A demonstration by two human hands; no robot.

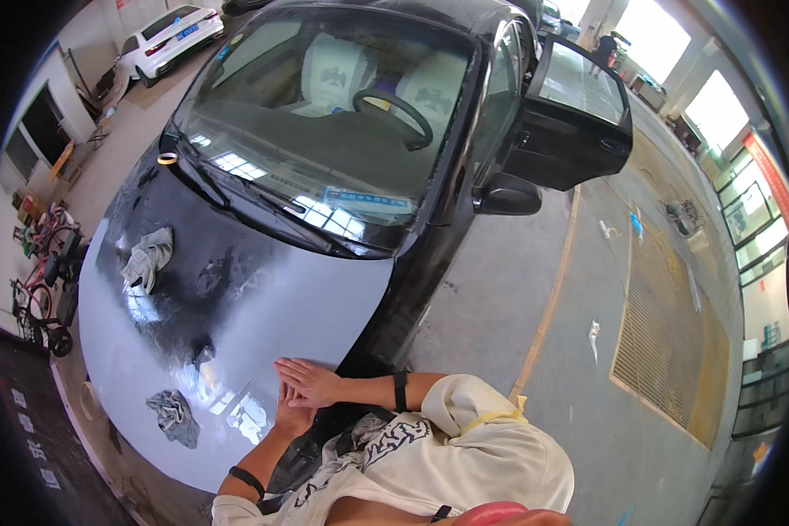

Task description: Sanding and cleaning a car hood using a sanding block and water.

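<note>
At the near right edge of a car hood (316,307), my two hands meet. The hood is pale grey around its rim, with a glossy black patch in the middle. My right hand (309,383) has its fingers stretched out flat and together, pointing left. Partly beneath it is my left hand (293,415), its visible fingers straight and the rest covered. Nothing held shows in either one. A crumpled grey rag (174,419) rests on the hood to the left of my hands. Farther up lies another grey cloth (149,258). A roll of tape (167,159) sits near the windshield.
The black car's windshield (324,123) rises beyond the hood. On the right, a side mirror (508,195) and an open door (579,118) stick out. A floor grate (662,342) lies farther right. Bicycles (48,254) and a white car (168,39) stand at left.
</note>
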